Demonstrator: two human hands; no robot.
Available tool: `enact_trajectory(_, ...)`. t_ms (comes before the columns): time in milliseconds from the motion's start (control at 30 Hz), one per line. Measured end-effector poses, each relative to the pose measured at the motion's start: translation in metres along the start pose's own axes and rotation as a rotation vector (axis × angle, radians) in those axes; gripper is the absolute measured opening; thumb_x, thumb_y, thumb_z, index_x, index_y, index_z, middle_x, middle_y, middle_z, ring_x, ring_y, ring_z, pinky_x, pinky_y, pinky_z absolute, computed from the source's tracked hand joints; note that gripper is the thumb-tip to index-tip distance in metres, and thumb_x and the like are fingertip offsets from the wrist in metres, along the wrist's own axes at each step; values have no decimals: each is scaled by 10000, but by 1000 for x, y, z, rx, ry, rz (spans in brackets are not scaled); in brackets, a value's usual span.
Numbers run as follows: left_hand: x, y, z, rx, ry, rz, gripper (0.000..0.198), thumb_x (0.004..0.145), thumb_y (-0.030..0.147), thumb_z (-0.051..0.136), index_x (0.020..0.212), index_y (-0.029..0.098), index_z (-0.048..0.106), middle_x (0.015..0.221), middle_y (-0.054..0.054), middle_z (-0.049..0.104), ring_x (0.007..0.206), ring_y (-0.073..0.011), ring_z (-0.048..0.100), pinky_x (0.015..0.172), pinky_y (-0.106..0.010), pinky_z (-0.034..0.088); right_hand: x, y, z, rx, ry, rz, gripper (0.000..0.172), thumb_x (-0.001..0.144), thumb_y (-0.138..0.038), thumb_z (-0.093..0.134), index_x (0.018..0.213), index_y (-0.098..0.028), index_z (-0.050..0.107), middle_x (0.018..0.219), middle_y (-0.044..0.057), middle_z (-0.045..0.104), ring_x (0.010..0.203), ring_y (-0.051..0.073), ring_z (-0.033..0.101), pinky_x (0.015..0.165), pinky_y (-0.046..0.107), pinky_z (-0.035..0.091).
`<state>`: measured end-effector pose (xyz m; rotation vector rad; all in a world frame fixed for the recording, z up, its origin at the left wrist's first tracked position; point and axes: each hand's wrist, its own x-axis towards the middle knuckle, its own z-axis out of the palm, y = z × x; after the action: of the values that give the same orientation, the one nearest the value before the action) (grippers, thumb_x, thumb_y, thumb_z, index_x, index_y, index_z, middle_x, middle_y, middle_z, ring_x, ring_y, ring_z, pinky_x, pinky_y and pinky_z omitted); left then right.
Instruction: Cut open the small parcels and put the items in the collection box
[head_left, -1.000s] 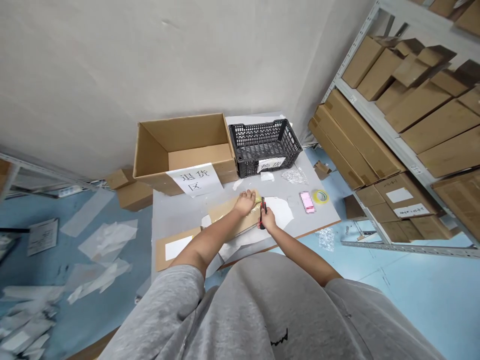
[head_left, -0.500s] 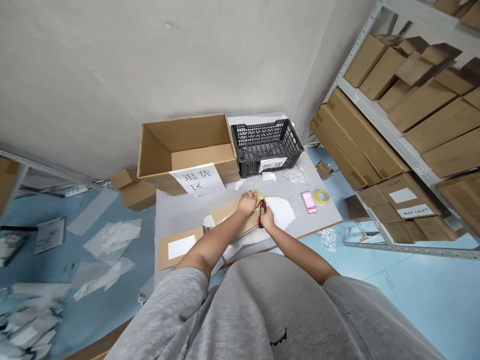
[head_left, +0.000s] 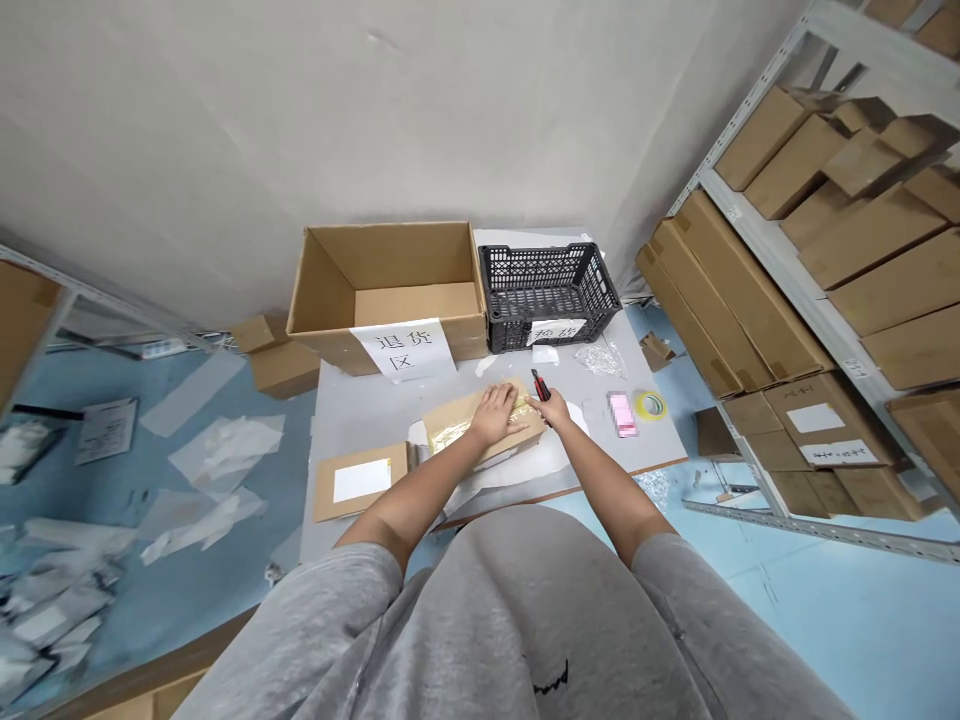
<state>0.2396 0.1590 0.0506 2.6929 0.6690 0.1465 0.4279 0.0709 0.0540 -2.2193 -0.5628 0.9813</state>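
Observation:
A small cardboard box (head_left: 450, 420) with shiny tape across its top lies on a white sheet near the table's front edge. My left hand (head_left: 493, 413) rests flat on the box, fingers stretched out. At the box's right end, my right hand (head_left: 551, 408) is closed round a red and black utility knife (head_left: 541, 384) whose tip points away from me. The right thumb and fingertips are close to the box's edge; whether they touch it I cannot tell. Left of the box lies another cardboard box (head_left: 327, 488) with a white label.
Behind stand a large open carton (head_left: 315, 345) with a paper sign and a black plastic crate (head_left: 510, 333). To the right are a pink blurred item (head_left: 622, 414), a yellow tape roll (head_left: 650, 404) and bubble wrap (head_left: 600, 358). A shelf of boxes (head_left: 780, 250) flanks the table.
My right hand has lifted the utility knife off the box's right side and turned it away from me. My left hand stays on the box. The camera view has shifted slightly.

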Motion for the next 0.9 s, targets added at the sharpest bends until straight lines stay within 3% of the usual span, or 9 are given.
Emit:
enact_trajectory(133,-11,21,10,-39,-5,-126,824,932,791,681,1445,148,623,1398,-218,621,1342,-392,549,1188,-498,399,9,9,6,117,-51,93,441,802,-375,960,1025,-202,621,611,-63,593,468,120,536,405,197,388)
enact_trajectory(333,10,46,28,-65,-72,-311,873,787,782,849,1311,106,674,1333,-226,637,1293,-421,550,1133,-505,419,9,14,6,194,-69,140,407,784,-341,947,1004,-198,635,530,-93,528,424,116,481,387,211,356)
enact_trajectory(500,18,45,27,-83,-108,-333,824,781,750,871,1284,114,722,1346,-228,666,1314,-421,555,1132,-483,409,10,5,6,176,-60,143,403,800,-321,931,1043,-196,634,542,-94,536,422,116,480,396,212,371)
enact_trajectory(633,14,41,27,-147,-75,-338,569,944,681,747,1223,185,754,1260,-169,741,1264,-378,600,1081,-474,410,1,3,0,203,-111,90,348,883,-381,866,1041,-204,611,547,-99,530,417,108,479,405,198,382)
enact_trajectory(767,15,39,29,-205,-62,-391,380,1002,591,707,1143,244,770,1226,-111,772,1246,-340,622,1039,-454,407,-25,26,-21,281,-149,15,359,1023,-565,653,1135,-232,579,565,-106,560,409,111,519,423,171,404)
enact_trajectory(900,16,39,31,-253,-23,-395,333,973,558,755,1106,253,774,1223,-94,763,1246,-324,629,1030,-433,400,-53,57,-42,261,-277,-51,412,985,-625,635,1135,-242,607,535,-101,576,387,135,538,392,180,389)
